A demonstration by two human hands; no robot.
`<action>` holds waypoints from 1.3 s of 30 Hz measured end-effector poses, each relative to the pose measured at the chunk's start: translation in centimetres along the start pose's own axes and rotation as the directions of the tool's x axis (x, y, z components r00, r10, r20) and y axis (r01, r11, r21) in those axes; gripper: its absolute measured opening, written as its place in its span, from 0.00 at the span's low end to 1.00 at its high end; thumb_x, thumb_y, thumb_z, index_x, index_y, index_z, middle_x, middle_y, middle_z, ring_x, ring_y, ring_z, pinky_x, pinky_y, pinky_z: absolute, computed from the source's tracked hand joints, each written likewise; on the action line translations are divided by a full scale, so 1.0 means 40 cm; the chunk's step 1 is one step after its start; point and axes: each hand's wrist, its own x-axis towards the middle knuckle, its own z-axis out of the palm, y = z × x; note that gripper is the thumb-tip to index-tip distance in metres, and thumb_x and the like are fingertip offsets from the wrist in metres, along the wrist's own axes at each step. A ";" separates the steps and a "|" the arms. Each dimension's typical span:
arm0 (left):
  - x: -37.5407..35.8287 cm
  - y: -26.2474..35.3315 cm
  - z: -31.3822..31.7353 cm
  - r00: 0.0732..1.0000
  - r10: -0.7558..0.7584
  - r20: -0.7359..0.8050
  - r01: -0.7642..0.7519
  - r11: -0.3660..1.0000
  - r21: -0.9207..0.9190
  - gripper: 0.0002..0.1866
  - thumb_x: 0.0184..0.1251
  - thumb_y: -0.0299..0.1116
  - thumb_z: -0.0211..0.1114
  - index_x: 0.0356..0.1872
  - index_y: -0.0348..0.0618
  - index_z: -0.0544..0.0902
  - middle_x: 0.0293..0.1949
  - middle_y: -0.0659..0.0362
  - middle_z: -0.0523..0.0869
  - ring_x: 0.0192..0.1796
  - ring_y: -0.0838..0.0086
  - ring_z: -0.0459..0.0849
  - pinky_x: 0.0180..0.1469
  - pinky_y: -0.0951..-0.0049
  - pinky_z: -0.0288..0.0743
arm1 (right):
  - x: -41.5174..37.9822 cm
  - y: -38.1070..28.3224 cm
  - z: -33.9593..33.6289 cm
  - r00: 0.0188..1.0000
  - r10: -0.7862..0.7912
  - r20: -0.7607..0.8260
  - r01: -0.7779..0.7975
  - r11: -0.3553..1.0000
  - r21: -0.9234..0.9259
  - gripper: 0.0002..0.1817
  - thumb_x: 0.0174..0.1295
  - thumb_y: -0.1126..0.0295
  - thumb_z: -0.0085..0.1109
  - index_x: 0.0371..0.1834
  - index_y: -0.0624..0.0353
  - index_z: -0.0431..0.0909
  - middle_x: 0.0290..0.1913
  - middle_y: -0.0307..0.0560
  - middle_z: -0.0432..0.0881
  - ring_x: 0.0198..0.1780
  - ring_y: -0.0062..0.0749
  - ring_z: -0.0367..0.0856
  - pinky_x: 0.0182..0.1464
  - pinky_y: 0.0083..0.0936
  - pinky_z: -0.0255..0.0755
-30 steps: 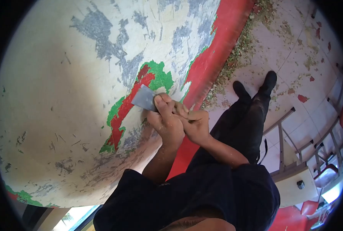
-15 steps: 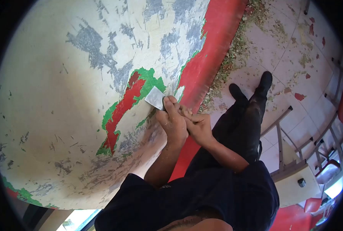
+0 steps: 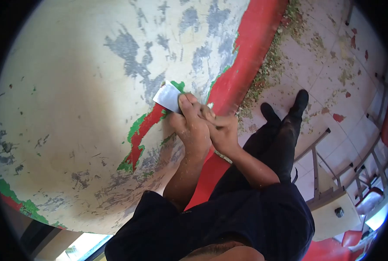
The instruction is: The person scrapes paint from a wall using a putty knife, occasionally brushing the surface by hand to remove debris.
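A large rounded surface (image 3: 72,108), scraped mostly bare and pale, is filling the left side, with a strip of red and green paint (image 3: 137,139) remaining on it. A metal scraper blade (image 3: 167,96) is lying flat against the surface at the strip's upper end, sticking out up and to the left of the left hand (image 3: 191,128). That hand is clenching the scraper, one finger pressing on the blade. The right hand (image 3: 223,132) is wrapping against the left from the right side, grasping the same tool. Further right, paint flakes (image 3: 268,65) are littering the tiled floor (image 3: 329,65).
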 end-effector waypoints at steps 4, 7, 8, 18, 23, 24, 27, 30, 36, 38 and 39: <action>-0.056 -0.043 -0.071 0.996 -0.080 -0.027 0.082 0.994 0.070 0.14 0.75 0.42 0.47 0.33 0.43 0.67 0.18 0.66 0.62 0.18 0.78 0.67 0.26 0.72 0.69 | -0.054 0.003 0.049 0.989 -0.096 -0.113 0.116 0.976 0.186 0.10 0.64 0.74 0.57 0.41 0.70 0.82 0.30 0.31 0.79 0.36 0.11 0.70 0.40 0.15 0.70; -0.039 -0.053 -0.062 0.995 -0.057 -0.079 0.062 0.996 0.058 0.14 0.75 0.41 0.46 0.33 0.42 0.67 0.18 0.66 0.62 0.18 0.78 0.67 0.26 0.71 0.69 | -0.040 0.020 0.038 0.998 0.008 -0.055 0.001 0.987 0.162 0.10 0.64 0.74 0.57 0.43 0.70 0.82 0.29 0.30 0.78 0.35 0.11 0.70 0.36 0.13 0.69; -0.021 -0.055 -0.050 0.998 -0.026 -0.058 0.028 0.999 0.028 0.14 0.75 0.41 0.46 0.33 0.42 0.67 0.18 0.66 0.62 0.18 0.78 0.67 0.26 0.71 0.69 | -0.015 0.022 0.032 0.998 -0.014 -0.066 0.026 0.981 0.193 0.10 0.64 0.74 0.57 0.43 0.70 0.81 0.28 0.30 0.78 0.34 0.10 0.70 0.36 0.13 0.69; -0.022 0.022 -0.017 0.999 -0.049 -0.022 0.050 0.997 0.058 0.14 0.75 0.39 0.46 0.34 0.38 0.68 0.18 0.64 0.63 0.17 0.77 0.66 0.24 0.72 0.68 | -0.015 -0.014 0.046 0.991 -0.105 -0.087 0.123 0.964 0.234 0.09 0.63 0.75 0.58 0.41 0.71 0.81 0.27 0.29 0.76 0.32 0.10 0.69 0.34 0.12 0.67; -0.041 -0.037 -0.045 0.998 -0.058 -0.037 0.060 0.996 0.069 0.14 0.74 0.40 0.47 0.33 0.39 0.68 0.18 0.65 0.63 0.18 0.77 0.67 0.23 0.72 0.68 | -0.046 -0.021 0.028 0.991 0.091 -0.096 -0.067 0.971 0.229 0.09 0.62 0.76 0.59 0.41 0.72 0.81 0.32 0.28 0.77 0.36 0.11 0.69 0.39 0.13 0.69; -0.021 0.005 0.000 0.998 -0.053 -0.026 0.054 0.998 0.028 0.13 0.74 0.40 0.48 0.33 0.41 0.67 0.18 0.65 0.63 0.18 0.76 0.68 0.22 0.71 0.69 | -0.022 -0.040 0.025 0.994 0.043 -0.101 -0.017 0.971 0.239 0.09 0.62 0.76 0.59 0.42 0.72 0.81 0.32 0.29 0.78 0.36 0.12 0.69 0.39 0.14 0.69; -0.019 0.018 0.007 0.999 -0.049 0.004 0.049 0.999 0.017 0.13 0.74 0.40 0.47 0.34 0.40 0.68 0.18 0.65 0.63 0.18 0.76 0.68 0.23 0.72 0.69 | 0.009 -0.051 0.022 0.996 -0.042 -0.072 0.055 0.982 0.182 0.10 0.62 0.76 0.58 0.45 0.69 0.81 0.34 0.32 0.81 0.35 0.13 0.71 0.42 0.15 0.71; -0.036 -0.022 -0.028 0.994 -0.095 -0.045 0.097 0.994 0.054 0.14 0.74 0.41 0.48 0.33 0.41 0.68 0.18 0.65 0.63 0.18 0.77 0.68 0.23 0.72 0.68 | -0.053 -0.012 0.039 0.991 0.014 -0.130 0.017 0.972 0.233 0.10 0.62 0.77 0.58 0.44 0.70 0.81 0.34 0.30 0.80 0.35 0.13 0.70 0.38 0.14 0.70; 0.010 0.026 0.036 1.000 -0.020 0.019 0.019 0.999 0.044 0.14 0.74 0.41 0.49 0.33 0.41 0.68 0.19 0.65 0.64 0.19 0.77 0.68 0.23 0.72 0.68 | 0.012 -0.067 0.011 0.997 -0.008 -0.072 0.026 0.967 0.255 0.10 0.64 0.76 0.57 0.45 0.69 0.81 0.32 0.28 0.78 0.34 0.10 0.69 0.39 0.12 0.68; -0.026 -0.022 -0.003 0.993 -0.117 -0.034 0.118 0.992 0.052 0.15 0.74 0.41 0.49 0.33 0.40 0.68 0.19 0.65 0.63 0.19 0.77 0.68 0.23 0.72 0.68 | -0.034 -0.038 0.000 0.998 0.032 -0.062 -0.018 0.976 0.219 0.10 0.64 0.75 0.57 0.43 0.71 0.81 0.31 0.28 0.77 0.34 0.09 0.69 0.39 0.11 0.68; -0.039 -0.035 -0.015 0.986 -0.152 -0.074 0.158 0.984 0.082 0.15 0.74 0.41 0.49 0.33 0.39 0.68 0.19 0.65 0.63 0.19 0.77 0.68 0.23 0.72 0.68 | -0.034 -0.023 0.013 0.994 0.036 -0.107 -0.010 0.972 0.236 0.10 0.64 0.74 0.57 0.42 0.72 0.80 0.29 0.27 0.76 0.33 0.09 0.68 0.38 0.12 0.68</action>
